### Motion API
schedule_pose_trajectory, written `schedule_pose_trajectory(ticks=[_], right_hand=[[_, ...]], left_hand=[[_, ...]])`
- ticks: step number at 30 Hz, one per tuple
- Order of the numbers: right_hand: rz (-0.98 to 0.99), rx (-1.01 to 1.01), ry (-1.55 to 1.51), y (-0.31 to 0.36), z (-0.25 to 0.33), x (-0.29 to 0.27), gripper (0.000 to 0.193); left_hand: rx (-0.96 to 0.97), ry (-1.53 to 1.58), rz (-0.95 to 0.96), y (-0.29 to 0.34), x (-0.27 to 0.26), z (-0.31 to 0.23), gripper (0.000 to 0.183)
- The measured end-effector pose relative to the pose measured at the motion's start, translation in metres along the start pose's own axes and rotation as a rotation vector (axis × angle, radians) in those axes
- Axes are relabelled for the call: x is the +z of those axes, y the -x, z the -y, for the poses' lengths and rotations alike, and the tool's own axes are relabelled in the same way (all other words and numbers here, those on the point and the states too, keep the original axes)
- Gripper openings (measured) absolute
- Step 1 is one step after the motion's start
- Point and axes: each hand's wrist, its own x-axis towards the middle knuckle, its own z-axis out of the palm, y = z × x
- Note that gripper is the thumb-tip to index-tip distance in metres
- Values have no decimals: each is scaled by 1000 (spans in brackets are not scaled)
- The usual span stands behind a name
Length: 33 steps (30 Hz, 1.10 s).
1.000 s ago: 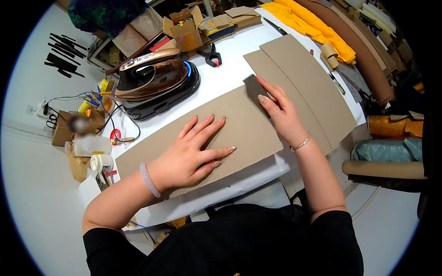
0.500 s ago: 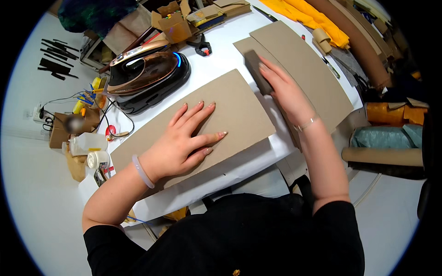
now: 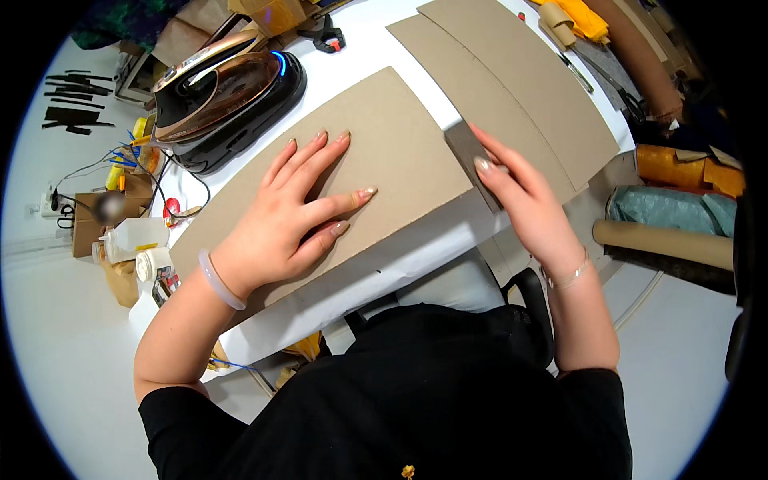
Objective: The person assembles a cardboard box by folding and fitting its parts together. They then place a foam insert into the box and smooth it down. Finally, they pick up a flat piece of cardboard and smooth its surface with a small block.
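Note:
My left hand (image 3: 282, 210) lies flat with fingers spread on a grey-brown cardboard sheet (image 3: 396, 132), pressing it on the white-covered table. In my right hand (image 3: 528, 196) is a dark grey, flat rectangular sanding block (image 3: 472, 164), thumb on one side and fingers on the other. The block stands along the right-hand edge of that sheet, near its front corner, and appears to touch it. To the right lie two more overlapping cardboard sheets, a narrower one (image 3: 456, 68) and a wider one (image 3: 544, 84).
A bronze-and-black iron (image 3: 224, 104) stands on its base at the left back, its cord trailing down. Behind the sheets is a black spring clamp (image 3: 324, 36). White jars (image 3: 152, 264) stand at the left edge; scissors (image 3: 628, 100) and a cardboard tube (image 3: 556, 20) lie far right.
My right hand has drawn the sanding block toward me, down along the sheet's right edge. My left hand stays on the same sheet. The whole view has shifted slightly.

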Motion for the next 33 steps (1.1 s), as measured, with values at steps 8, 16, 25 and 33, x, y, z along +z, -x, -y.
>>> schedule_pose_trajectory(ticks=[8,16,25,33], right_hand=[[24,-55,33,-108,19,29,55],[59,-48,66,-16,-7,-4,55],[-11,-523,179,19,-25,-2,74],[13,-509,-29,15,-29,7,82]], left_hand=[[22,-27,0,-4,-1,-3,44],[38,-30,-27,0,3,2,46],[49,-30,-57,2,3,3,45],[52,-22,-82,4,2,4,44]])
